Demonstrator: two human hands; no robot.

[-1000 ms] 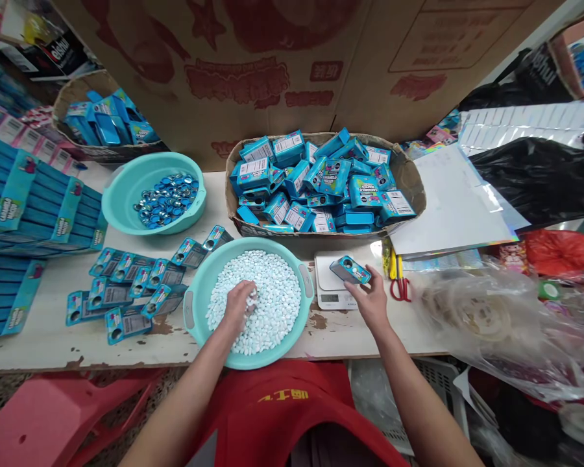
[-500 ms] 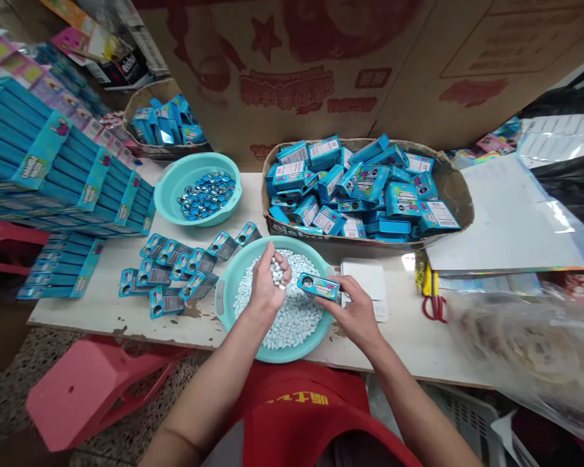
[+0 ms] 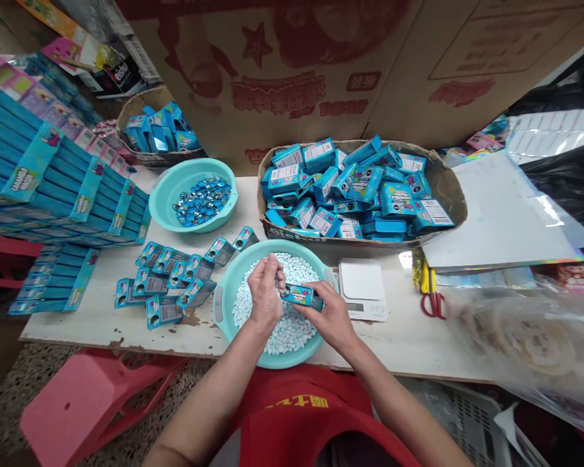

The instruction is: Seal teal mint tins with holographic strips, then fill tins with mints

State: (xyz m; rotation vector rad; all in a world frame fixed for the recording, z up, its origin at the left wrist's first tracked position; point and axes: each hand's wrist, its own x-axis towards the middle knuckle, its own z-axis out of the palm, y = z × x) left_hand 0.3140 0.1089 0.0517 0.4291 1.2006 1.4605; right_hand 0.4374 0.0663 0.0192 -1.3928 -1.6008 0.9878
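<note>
Over a turquoise basin (image 3: 222,324) full of small white candies (image 3: 292,337), both of my hands work close together. My left hand (image 3: 265,295) is curled closed around some of the candies, its fingertips at the holed end of a small blue candy box (image 3: 300,295). Most of what lies in that palm is hidden by the fingers. My right hand (image 3: 331,316) grips the other end of this box, its printed side facing up.
Several blue boxes (image 3: 163,279) stand left of the basin. Behind are a bowl (image 3: 158,207) of metallic blue caps and a carton (image 3: 460,207) of boxes. A white scale (image 3: 363,285) and red scissors (image 3: 434,305) lie right. A red stool (image 3: 68,408) stands below.
My right hand has brought the candy box leftward to my left hand. The left hand, earlier cupped with candies showing, has turned its fingers toward the box's holed end.
</note>
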